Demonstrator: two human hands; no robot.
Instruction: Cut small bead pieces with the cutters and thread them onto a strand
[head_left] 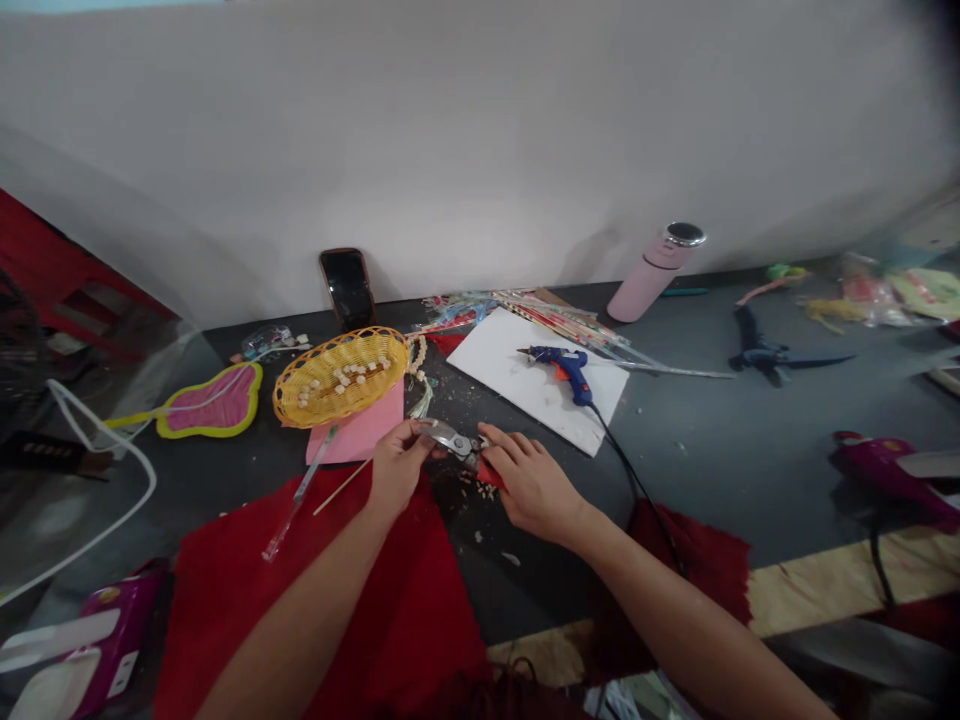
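Note:
In my right hand (pixel 529 480) is a pair of metal shears (pixel 457 443) with red handles, the fingers wrapped round the grips. The metal head points left. My left hand (pixel 399 462) is closed in a pinch right at the head of the shears. A thin wooden stick (pixel 343 487) runs out from under this hand toward the lower left, its other end hidden by the fingers. Small pale cut pieces (pixel 480 488) lie scattered on the dark table below the shears. Left of the hands, a yellow woven basket (pixel 289 408) holds several small pale pieces.
A blue glue gun (pixel 562 368) rests on a white board (pixel 495 365), its cord trailing toward me. Behind are bundled sticks (pixel 559 315), a leaning phone (pixel 349 285) and a pink bottle (pixel 652 272). Red cloth (pixel 247 590) and a clear glue stick (pixel 300 495) lie at left.

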